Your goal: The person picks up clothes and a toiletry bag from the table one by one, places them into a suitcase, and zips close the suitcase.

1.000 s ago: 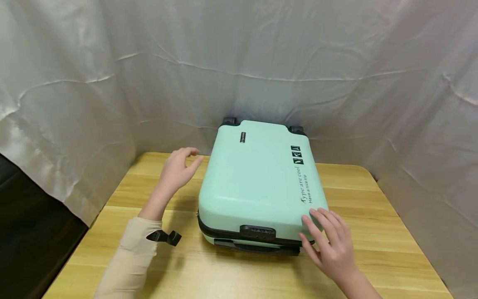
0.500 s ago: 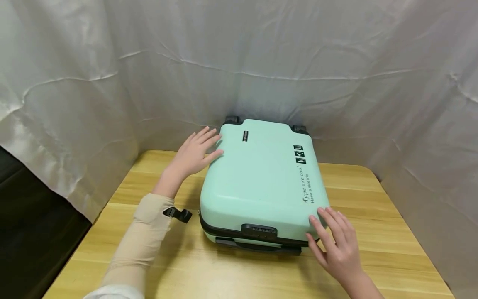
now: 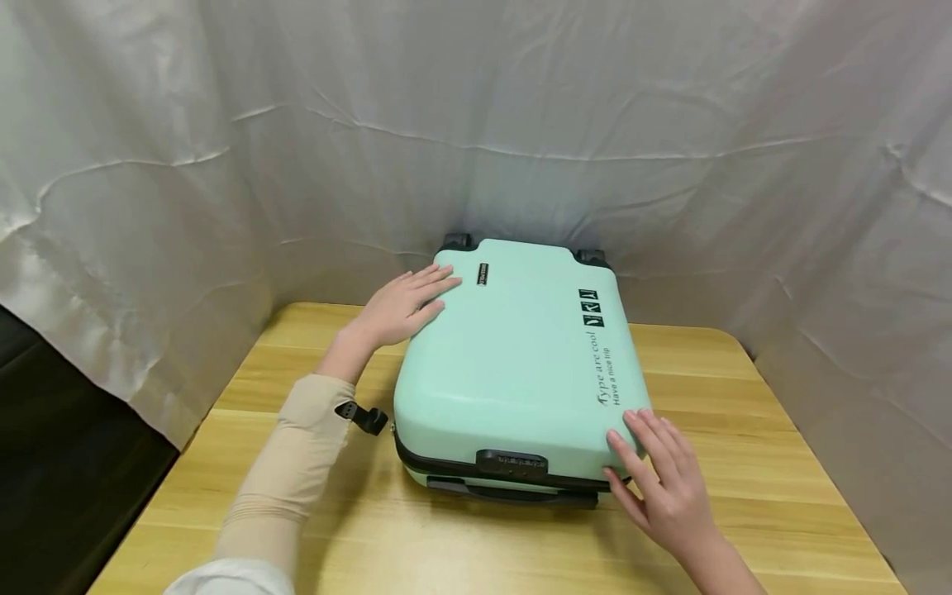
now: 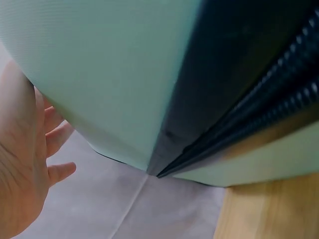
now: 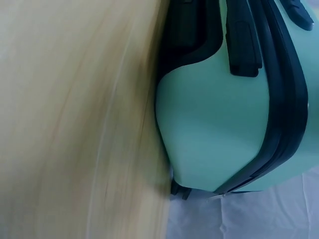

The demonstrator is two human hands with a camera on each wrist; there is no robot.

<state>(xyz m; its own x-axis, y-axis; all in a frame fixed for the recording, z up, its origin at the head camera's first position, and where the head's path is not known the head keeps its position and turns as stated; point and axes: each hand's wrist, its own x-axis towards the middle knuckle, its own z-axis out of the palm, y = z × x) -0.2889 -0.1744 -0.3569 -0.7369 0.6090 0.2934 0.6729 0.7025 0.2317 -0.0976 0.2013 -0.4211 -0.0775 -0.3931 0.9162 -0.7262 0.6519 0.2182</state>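
A mint-green hard-shell suitcase (image 3: 521, 339) lies flat in the head view, its wheels at the back. The black combination lock (image 3: 511, 464) and black carry handle (image 3: 513, 493) face the front. My left hand (image 3: 402, 307) rests its straight fingers on the suitcase's far left edge. In the left wrist view that hand (image 4: 22, 164) reaches past the shell, with the black zipper (image 4: 239, 114) running along the side. The fingers of my right hand (image 3: 665, 487) lie relaxed on the near right corner. Only the suitcase shows in the right wrist view, not the hand.
The suitcase lies on a wooden table (image 3: 744, 463). Grey-white curtains (image 3: 521, 107) hang behind and to both sides, close behind the wheels (image 3: 591, 258). A black strap (image 3: 364, 417) sticks out from the left sleeve (image 3: 283, 463).
My left hand has moved from beside the suitcase, up and right onto its far left edge, its fingers straightening. The right hand has stayed at the near right corner.
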